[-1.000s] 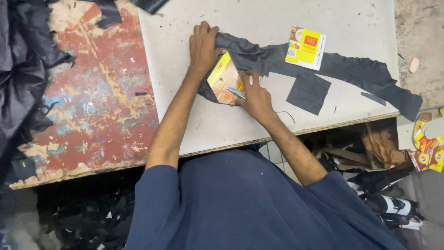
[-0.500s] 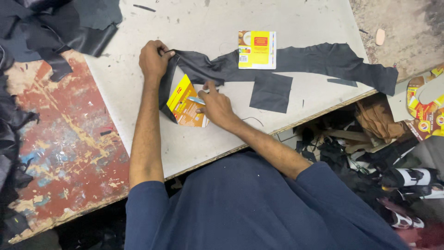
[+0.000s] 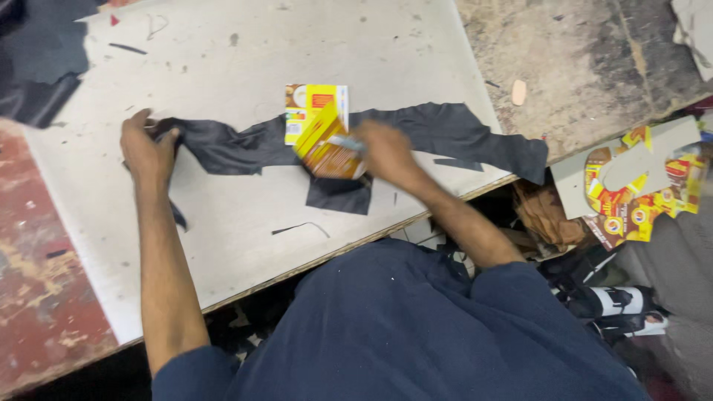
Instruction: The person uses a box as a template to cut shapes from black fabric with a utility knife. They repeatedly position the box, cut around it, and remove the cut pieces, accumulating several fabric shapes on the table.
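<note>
Cardboard template, gripped in the blurred right hand, has slid rightward along the dark fabric strip, whose end the left hand apparently pins flat.

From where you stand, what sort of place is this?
Probably a small cutting workshop for fabric or leather goods: a long dark cut strip on a scuffed white worktable, cardboard templates, and scraps piled below.

My left hand presses the end of a long dark fabric strip lying flat across the white board. My right hand holds a yellow-orange card template, tilted, over the strip's middle.
</note>
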Action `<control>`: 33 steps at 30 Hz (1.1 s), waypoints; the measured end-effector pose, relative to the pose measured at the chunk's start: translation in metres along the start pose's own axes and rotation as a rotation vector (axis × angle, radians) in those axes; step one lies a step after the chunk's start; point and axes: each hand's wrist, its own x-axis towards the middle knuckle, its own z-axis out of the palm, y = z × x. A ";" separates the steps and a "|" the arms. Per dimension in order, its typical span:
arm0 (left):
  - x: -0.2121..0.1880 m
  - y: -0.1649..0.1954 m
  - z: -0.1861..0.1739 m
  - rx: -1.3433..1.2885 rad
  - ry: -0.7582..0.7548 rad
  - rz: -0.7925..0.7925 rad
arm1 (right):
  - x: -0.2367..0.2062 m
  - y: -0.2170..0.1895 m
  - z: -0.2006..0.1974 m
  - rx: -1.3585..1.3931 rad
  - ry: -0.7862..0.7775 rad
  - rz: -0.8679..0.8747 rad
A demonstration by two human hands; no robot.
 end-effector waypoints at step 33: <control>0.037 0.447 0.487 -0.762 -0.585 0.427 | -0.109 0.390 -0.139 -0.292 0.837 0.696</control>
